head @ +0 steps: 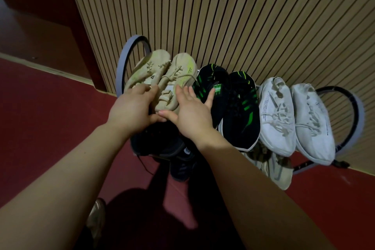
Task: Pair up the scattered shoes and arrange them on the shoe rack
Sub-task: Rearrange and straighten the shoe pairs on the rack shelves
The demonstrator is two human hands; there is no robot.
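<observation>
While both hands settle the beige pair [162, 79] at the left end of the shoe rack [129, 53], the step looks like final alignment on the top tier, beside the black-and-green pair [227, 99] and the white pair [294, 115]. The left hand [132, 105] rests curled fingers on the left beige shoe; whether it grasps is unclear. The right hand [192, 113] lies with fingers released against its mate. Next, probably, come the loose dark shoes [168, 154] below, once both hands let go
</observation>
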